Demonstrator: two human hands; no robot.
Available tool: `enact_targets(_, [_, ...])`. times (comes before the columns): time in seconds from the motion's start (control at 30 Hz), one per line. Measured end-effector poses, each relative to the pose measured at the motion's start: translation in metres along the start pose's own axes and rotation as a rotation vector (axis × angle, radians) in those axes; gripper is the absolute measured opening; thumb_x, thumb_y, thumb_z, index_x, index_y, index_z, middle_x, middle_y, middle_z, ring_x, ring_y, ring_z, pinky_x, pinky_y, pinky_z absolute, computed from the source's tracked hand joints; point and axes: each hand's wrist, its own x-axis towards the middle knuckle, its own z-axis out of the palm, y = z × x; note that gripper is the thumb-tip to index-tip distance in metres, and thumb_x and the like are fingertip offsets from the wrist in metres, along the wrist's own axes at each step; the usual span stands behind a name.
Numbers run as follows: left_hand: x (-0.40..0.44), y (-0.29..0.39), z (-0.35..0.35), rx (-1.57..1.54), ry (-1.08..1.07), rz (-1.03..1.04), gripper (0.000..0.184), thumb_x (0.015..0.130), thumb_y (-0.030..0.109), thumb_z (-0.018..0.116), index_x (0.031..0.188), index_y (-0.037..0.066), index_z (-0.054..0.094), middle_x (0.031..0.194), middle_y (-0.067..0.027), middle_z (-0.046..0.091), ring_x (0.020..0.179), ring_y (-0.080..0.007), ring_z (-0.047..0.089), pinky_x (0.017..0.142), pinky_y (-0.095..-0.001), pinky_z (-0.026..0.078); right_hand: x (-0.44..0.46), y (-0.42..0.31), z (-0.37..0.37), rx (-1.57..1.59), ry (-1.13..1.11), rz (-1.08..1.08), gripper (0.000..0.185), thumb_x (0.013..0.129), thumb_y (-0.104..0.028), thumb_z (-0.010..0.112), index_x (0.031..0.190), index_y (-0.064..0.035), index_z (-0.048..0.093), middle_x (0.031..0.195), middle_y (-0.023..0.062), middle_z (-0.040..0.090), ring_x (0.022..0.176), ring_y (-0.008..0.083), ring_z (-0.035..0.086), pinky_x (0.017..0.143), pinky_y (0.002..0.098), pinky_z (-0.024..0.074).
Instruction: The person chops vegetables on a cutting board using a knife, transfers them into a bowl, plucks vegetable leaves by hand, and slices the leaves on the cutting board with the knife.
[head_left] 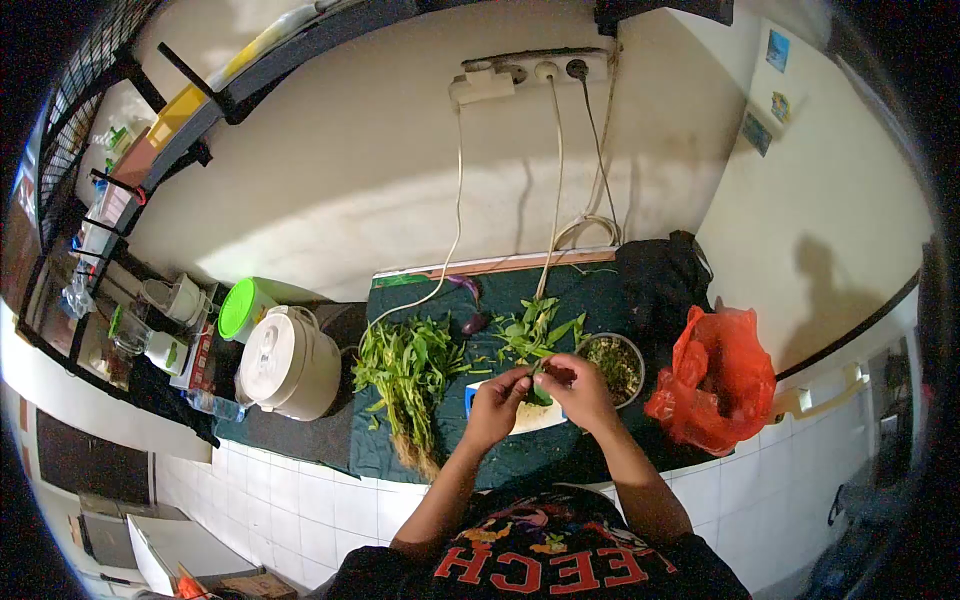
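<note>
My left hand (497, 403) and my right hand (578, 388) meet over a light cutting board (535, 418) with a blue edge. The fingers of both are pinched on a small piece of green leafy stem (540, 384). Just beyond them lies a pile of loose green leaves (530, 332). A large bunch of leafy greens (410, 365) with roots toward me is on the left. At the right of my hands stands a round bowl (641, 372) with chopped greens inside.
A red plastic bag (735, 385) sits at the right end. Purple vegetables (474, 323) lie near the wall. On the left are a white rice cooker (292, 362) and a green-lidded container (238, 309). Cables hang from a power strip (535, 70).
</note>
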Motion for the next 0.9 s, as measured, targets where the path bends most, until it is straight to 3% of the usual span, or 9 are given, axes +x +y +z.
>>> enact_targets(0.2, [-0.007, 0.028, 0.001, -0.134, -0.051, 0.001, 0.033, 0.097, 0.021, 0.063, 0.119, -0.004, 0.063, 0.105, -0.0077, 0.068, 0.095, -0.0119, 0.059, 0.086, -0.03, 0.048, 0.001, -0.016, 0.006, -0.019, 0.038, -0.013, 0.027, 0.083, -0.011, 0.076, 0.108, -0.0019, 0.067, 0.087, 0.0071, 0.068, 0.072, 0.0126, 0.062, 0.065, 0.027, 0.0498])
enact_targets(0.3, [-0.007, 0.027, -0.006, 0.039, -0.034, 0.055, 0.033, 0.097, 0.023, 0.063, 0.116, -0.004, 0.064, 0.096, -0.0065, 0.068, 0.089, -0.0114, 0.059, 0.081, -0.0293, 0.049, 0.002, -0.028, 0.005, 0.012, -0.002, -0.031, 0.022, 0.084, -0.007, 0.074, 0.105, -0.0039, 0.07, 0.089, 0.0074, 0.068, 0.074, 0.0143, 0.063, 0.065, 0.0264, 0.0492])
enact_targets(0.37, [-0.005, 0.024, -0.01, 0.083, -0.049, -0.026, 0.028, 0.098, 0.019, 0.062, 0.113, -0.003, 0.066, 0.089, -0.0062, 0.069, 0.08, -0.0112, 0.061, 0.073, -0.0281, 0.051, 0.002, -0.039, 0.003, -0.05, 0.004, -0.119, 0.019, 0.083, -0.007, 0.074, 0.102, -0.0043, 0.072, 0.092, 0.0073, 0.068, 0.078, 0.0156, 0.064, 0.066, 0.0266, 0.0499])
enact_targets(0.5, [-0.003, 0.012, -0.009, -0.054, -0.041, -0.117, 0.027, 0.099, 0.021, 0.06, 0.107, -0.003, 0.069, 0.085, -0.0041, 0.069, 0.075, -0.0094, 0.06, 0.07, -0.0261, 0.05, -0.003, -0.053, -0.002, -0.131, -0.005, -0.159, 0.019, 0.082, -0.007, 0.074, 0.1, -0.0051, 0.073, 0.093, 0.0072, 0.067, 0.081, 0.0192, 0.066, 0.069, 0.0297, 0.0519])
enact_targets(0.6, [-0.002, 0.002, -0.006, -0.075, 0.029, -0.131, 0.028, 0.1, 0.022, 0.058, 0.105, -0.003, 0.069, 0.082, -0.002, 0.068, 0.071, -0.0078, 0.059, 0.067, -0.0246, 0.048, -0.008, -0.055, -0.003, -0.437, -0.01, -0.391, 0.02, 0.08, -0.009, 0.073, 0.1, -0.0071, 0.072, 0.091, 0.0079, 0.064, 0.08, 0.0262, 0.066, 0.071, 0.0356, 0.0537])
enact_targets(0.7, [-0.003, 0.002, -0.004, -0.119, 0.05, -0.127, 0.027, 0.099, 0.021, 0.059, 0.104, -0.003, 0.069, 0.082, -0.0016, 0.068, 0.07, -0.0079, 0.059, 0.066, -0.0247, 0.049, -0.013, -0.053, -0.004, -0.59, 0.013, -0.523, 0.021, 0.079, -0.007, 0.073, 0.1, -0.0073, 0.073, 0.089, 0.0069, 0.062, 0.075, 0.0241, 0.063, 0.066, 0.0344, 0.0513])
enact_targets(0.8, [-0.003, 0.008, -0.003, -0.13, 0.051, -0.184, 0.026, 0.098, 0.02, 0.06, 0.104, -0.003, 0.07, 0.084, -0.002, 0.069, 0.072, -0.0079, 0.059, 0.068, -0.0248, 0.049, -0.02, -0.053, -0.003, -0.65, 0.036, -0.52, 0.024, 0.079, -0.008, 0.073, 0.102, -0.0082, 0.072, 0.089, 0.0056, 0.062, 0.073, 0.0245, 0.063, 0.066, 0.0353, 0.0514])
enact_targets(0.9, [-0.003, 0.01, 0.0, -0.328, 0.045, -0.221, 0.026, 0.098, 0.02, 0.06, 0.105, -0.003, 0.07, 0.087, -0.0031, 0.07, 0.074, -0.0081, 0.06, 0.07, -0.0247, 0.049, -0.025, -0.052, -0.003, -0.664, 0.03, -0.457, 0.022, 0.08, -0.011, 0.072, 0.102, -0.0074, 0.07, 0.092, 0.0057, 0.063, 0.077, 0.0248, 0.064, 0.066, 0.0382, 0.0517])
